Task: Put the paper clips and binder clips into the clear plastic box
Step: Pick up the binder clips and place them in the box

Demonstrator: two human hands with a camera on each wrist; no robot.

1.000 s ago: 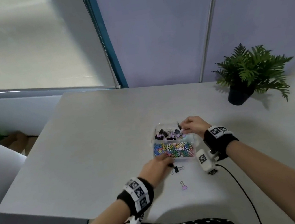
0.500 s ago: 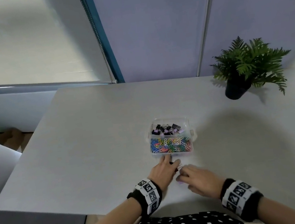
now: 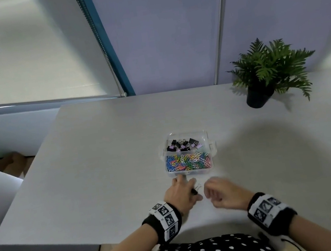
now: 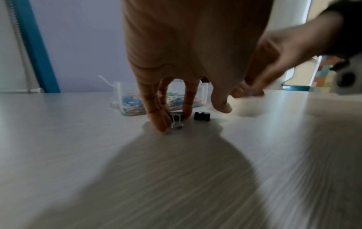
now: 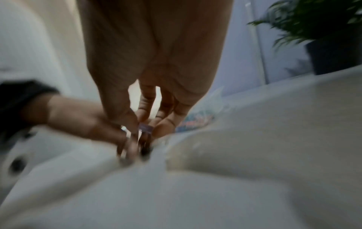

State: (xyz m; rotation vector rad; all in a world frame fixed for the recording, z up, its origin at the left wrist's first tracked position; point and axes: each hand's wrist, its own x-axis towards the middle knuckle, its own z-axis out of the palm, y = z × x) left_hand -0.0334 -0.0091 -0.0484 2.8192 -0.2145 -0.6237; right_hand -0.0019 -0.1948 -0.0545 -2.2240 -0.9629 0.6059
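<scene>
Nearly done, by the look of it: the box (image 3: pixel 188 154) sits mid-table (image 3: pixel 100 155) with its far compartment full of binder clips (image 3: pixel 182 145) and its near one full of coloured paper clips (image 3: pixel 187 161). What is left lies on the table just near of the box, under the two hands.

From the left wrist view, the left hand (image 3: pixel 180 195) reaches down with fingers (image 4: pixel 156 114) straight and spread, tips on the table on either side of a black clip (image 4: pixel 177 120) whose wire handles point toward the camera. Nothing is pinched yet. A second black clip (image 4: pixel 202 116) lies just to its right, untouched, under the thumb.

The right hand (image 3: pixel 223 195) is beside the left, to its right, fingers curled. The right wrist view is blurred, but thumb and fingertips seem to pinch a small pale purple clip (image 5: pixel 146 128); that reading is likely, not certain.

The step in hand is gathering the last stray binder clips. Next, the left fingers would need to close on the first black clip, perhaps sweeping in the second, then both hands carry their loads over the near compartment and let go above the far one, where the binder clips are kept.
</scene>
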